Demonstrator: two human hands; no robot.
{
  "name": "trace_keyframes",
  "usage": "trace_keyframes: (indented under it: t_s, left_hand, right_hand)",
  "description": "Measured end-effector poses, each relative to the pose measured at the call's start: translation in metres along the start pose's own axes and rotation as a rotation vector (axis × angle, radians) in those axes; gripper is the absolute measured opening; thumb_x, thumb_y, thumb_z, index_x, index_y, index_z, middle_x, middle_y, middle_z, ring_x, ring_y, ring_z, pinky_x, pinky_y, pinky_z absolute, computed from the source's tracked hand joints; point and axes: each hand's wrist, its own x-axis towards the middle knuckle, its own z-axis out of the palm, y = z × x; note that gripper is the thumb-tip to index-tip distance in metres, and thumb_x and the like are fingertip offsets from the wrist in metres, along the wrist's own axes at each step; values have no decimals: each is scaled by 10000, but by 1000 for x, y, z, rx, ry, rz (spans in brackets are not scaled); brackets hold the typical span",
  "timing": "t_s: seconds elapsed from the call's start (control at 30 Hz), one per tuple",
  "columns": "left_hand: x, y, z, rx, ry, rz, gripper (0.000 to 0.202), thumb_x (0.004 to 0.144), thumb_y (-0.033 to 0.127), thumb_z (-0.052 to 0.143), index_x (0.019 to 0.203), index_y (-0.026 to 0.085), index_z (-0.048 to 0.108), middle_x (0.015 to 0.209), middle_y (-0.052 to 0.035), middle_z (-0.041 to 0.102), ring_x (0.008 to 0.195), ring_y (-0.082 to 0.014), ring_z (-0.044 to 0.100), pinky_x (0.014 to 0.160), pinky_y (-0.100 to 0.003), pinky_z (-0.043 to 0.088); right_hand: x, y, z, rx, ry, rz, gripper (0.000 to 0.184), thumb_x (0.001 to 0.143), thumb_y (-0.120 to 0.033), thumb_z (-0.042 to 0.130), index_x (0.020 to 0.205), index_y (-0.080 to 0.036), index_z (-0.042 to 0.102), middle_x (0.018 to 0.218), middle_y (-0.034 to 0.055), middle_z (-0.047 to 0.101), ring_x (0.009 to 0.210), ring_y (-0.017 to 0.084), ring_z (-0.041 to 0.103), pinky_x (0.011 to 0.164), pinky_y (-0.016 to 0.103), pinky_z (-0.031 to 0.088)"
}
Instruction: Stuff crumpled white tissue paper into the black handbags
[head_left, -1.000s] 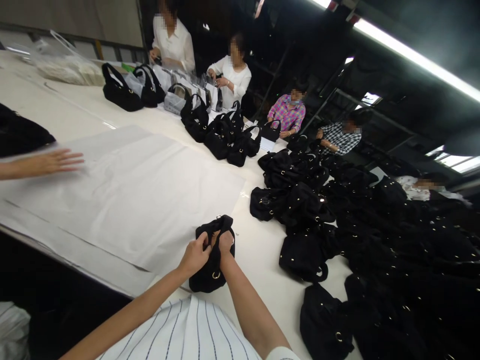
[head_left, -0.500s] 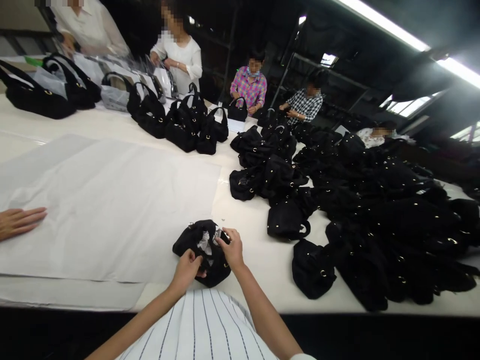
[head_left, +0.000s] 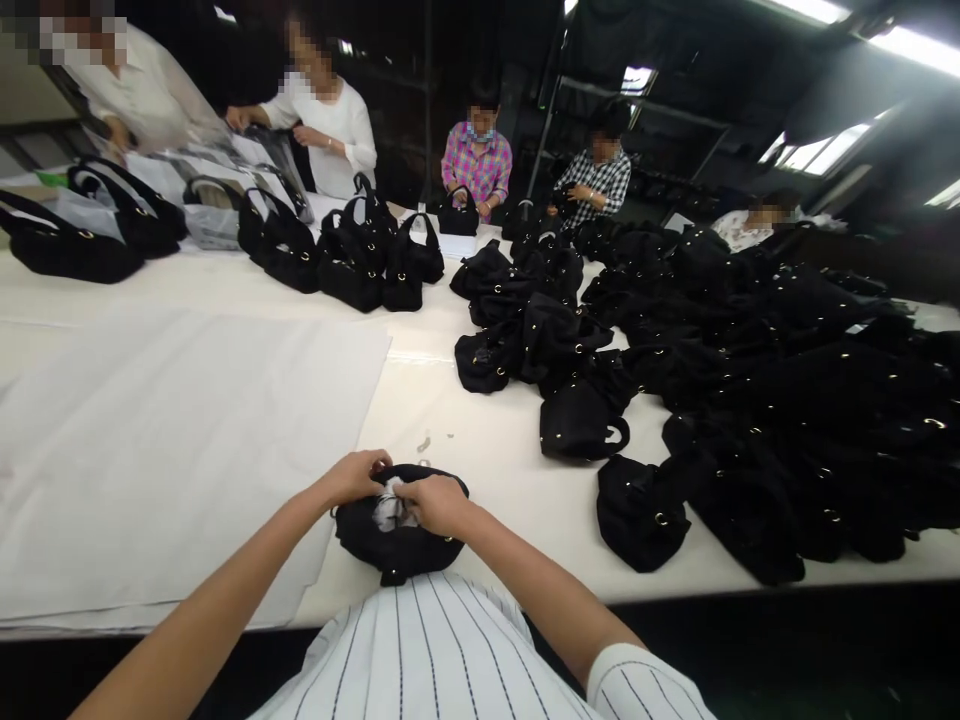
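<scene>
One bag [head_left: 420,550] sits mouth-up at seven o'clock in view on the desk [head_left: 517,530], paper [head_left: 388,508] inside but seemingly not yet settled, left hand [head_left: 361,475] gripping its rim, right hand [head_left: 441,504] at the paper, grip unclear, pile [head_left: 795,390] at three o'clock.

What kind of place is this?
Probably a bag factory's finishing or packing area, judging by the big heap of black bags, the long worktable with broad white sheets laid on it, and several people along its far side.

left fingers [head_left: 375,460] hold black bag [head_left: 367,545] | right fingers [head_left: 414,490] at white material [head_left: 387,512] inside
</scene>
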Motion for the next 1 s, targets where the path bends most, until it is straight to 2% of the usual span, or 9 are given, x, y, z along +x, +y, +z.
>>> trace_keyframes:
  t_s: [0.17,0.3,0.37,0.5,0.6,0.73,0.87,0.93,1.0]
  left_hand:
    - [7,21,32,393,39,82,299,734,22,487,982,144,601,1006,-123,655,945,-250,618,780,-332,459]
    - [8,37,32,608,82,295,343,740,-27,442,1012,144,562,990,-121,603,865,-248,589,693,-338,446]
    - [7,38,27,649,126,476,366,742,-38,446,1033,157,553,998,-116,584,865,-239,562,716,-345,437]
    - [-2,25,16,599,122,832,225,895,61,383,927,174,576,878,-99,574,811,-220,522,780,-369,424]
    - [-7,10,13,490,51,931,294,945,118,346,793,180,590,809,-86,582,758,-190,527,782,-345,442]
    - [2,4,20,248,127,719,239,910,152,439,827,183,660,885,-79,658,798,-163,605,812,-305,488]
    - [23,13,35,-219,274,169,176,755,158,588,859,182,727,902,-44,728,854,-176,665,817,-275,517]
    - [31,16,40,-447,240,-105,205,693,164,623,863,160,739,789,-39,736,765,-188,675,720,-272,532]
    - [34,14,42,-589,174,-218,240,669,184,643,886,143,736,730,-40,730,707,-194,670,656,-277,529]
  right_hand:
    - [-8,-12,11,-163,-33,-12,556,762,-113,552,1293,-275,525,1192,12,667,929,246,663,650,299,500]
    - [-7,-14,13,-234,-50,25,587,740,-114,552,1318,-187,476,1195,88,651,894,278,666,620,365,539]
    - [-10,-15,10,-204,-68,-11,544,739,-125,563,1275,-195,501,1191,83,650,931,270,662,644,355,548]
    - [-22,-27,6,-184,-75,-44,408,739,-151,601,1144,-173,563,1116,83,666,910,271,653,659,349,549]
    - [-27,-41,9,-205,-59,-23,396,725,-157,642,1113,-127,568,1066,110,665,914,283,635,675,370,551]
    - [-26,-40,11,-225,-79,-59,490,719,-143,628,1197,-123,523,1124,116,652,960,286,619,688,381,554]
    - [-23,-18,-2,-253,-163,-96,428,712,-116,593,1130,-204,569,1132,58,667,944,272,632,649,340,531]
    - [-22,-10,-10,-224,-210,-96,405,703,-112,598,1080,-260,596,1143,19,672,920,262,642,628,315,512]
    - [-19,-6,-13,-203,-236,-69,404,699,-117,607,1061,-297,610,1151,-4,674,905,262,650,630,317,507]
